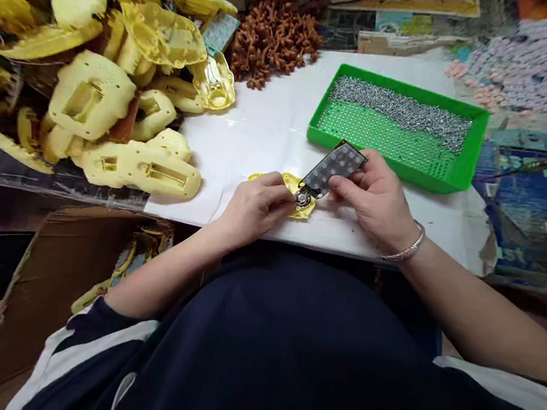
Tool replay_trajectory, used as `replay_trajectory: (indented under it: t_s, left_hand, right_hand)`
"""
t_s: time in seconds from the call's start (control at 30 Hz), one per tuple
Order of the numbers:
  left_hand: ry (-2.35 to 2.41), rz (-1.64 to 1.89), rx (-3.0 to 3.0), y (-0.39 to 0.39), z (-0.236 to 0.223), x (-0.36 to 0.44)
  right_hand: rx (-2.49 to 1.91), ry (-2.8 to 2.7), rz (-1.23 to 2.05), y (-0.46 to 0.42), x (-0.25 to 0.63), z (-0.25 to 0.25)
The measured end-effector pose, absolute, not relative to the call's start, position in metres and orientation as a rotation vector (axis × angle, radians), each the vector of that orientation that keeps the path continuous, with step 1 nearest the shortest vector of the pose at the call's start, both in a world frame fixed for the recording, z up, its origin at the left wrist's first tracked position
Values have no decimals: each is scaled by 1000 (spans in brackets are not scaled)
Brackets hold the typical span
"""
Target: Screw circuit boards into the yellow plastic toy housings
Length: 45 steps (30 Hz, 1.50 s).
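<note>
Pinching a dark flat board (331, 167) by one end between thumb and fingers, the right hand (373, 194) holds it tilted; just beside, the left hand (262, 205) gathers its fingertips at a round metal part (303, 199) (whether they pinch it, I cannot tell). A light edge grip, with both pieces kept close, would probably avoid strain. Beneath that part lies a yellow shell (305, 213); beyond the right hand sits a green tray (473, 150).
</note>
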<state>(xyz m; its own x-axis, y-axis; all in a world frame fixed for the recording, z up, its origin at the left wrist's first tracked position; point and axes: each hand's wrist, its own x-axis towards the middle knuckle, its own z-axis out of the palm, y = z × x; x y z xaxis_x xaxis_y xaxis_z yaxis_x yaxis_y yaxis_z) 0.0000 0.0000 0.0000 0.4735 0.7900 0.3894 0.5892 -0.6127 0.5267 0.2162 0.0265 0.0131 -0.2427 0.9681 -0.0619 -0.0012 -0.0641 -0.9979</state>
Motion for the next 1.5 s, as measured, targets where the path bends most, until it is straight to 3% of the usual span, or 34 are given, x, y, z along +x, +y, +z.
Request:
replay_trajectory:
  t_s: [0.47,0.77,1.03,1.23,1.5]
  left_hand:
    - [1119,710,2747,-5,-9,-5]
    - [1012,800,2962,-8,-13,-9]
    - [1159,813,2993,-8,-18,0]
    - [1132,911,2984,-6,-20,-1]
    - [1133,891,2943,-5,-25,0]
  right_hand:
    - [-791,-1909,1767,62,229,16]
    - [-944,-1823,1859,69,223,16]
    - [-1057,-1499,1715,64,219,7]
    - [-1011,-1679,1667,64,219,-2]
    - [-928,-2081,1320,67,216,4]
